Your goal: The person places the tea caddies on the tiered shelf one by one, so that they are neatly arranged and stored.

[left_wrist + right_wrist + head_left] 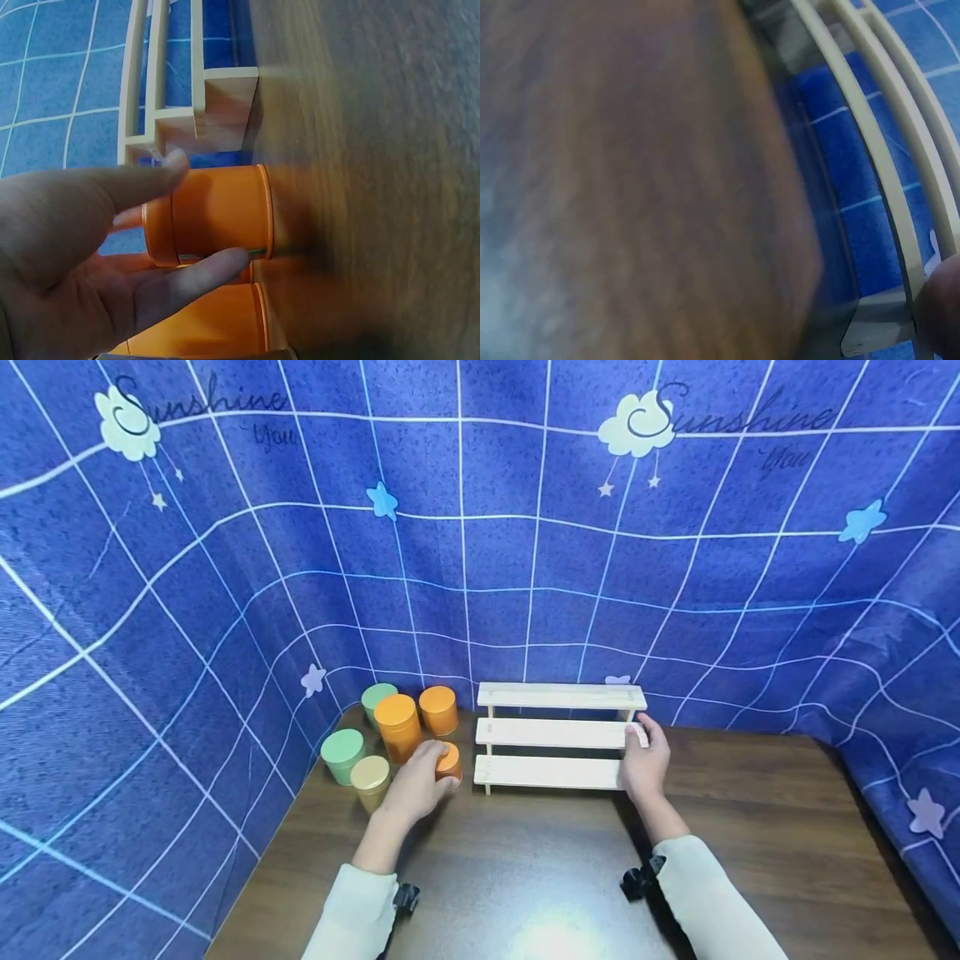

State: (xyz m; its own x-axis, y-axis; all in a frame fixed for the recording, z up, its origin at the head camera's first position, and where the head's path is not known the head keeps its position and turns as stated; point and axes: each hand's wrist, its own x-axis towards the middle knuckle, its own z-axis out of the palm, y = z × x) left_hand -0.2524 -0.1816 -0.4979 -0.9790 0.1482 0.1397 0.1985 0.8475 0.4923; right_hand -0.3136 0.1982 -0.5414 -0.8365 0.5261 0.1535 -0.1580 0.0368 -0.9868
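Note:
In the head view, my left hand (416, 781) is at a short orange canister (450, 764), left of a three-tier wooden shelf rack (555, 735). The left wrist view shows the thumb and a nearly straight finger on opposite sides of this orange canister (221, 210), which stands on the table; firm contact is not clear. My right hand (647, 760) grips the right end of the rack, thumb in front and fingers behind. Only a bit of that hand (941, 307) shows in the right wrist view, against the rack's boards (877, 142).
Behind and left of my left hand stand a tall orange canister (399, 727), another orange one (438, 710), two green canisters (343, 756) and a gold one (371, 782). A blue patterned cloth (495, 552) hangs behind the brown wooden table (750, 827).

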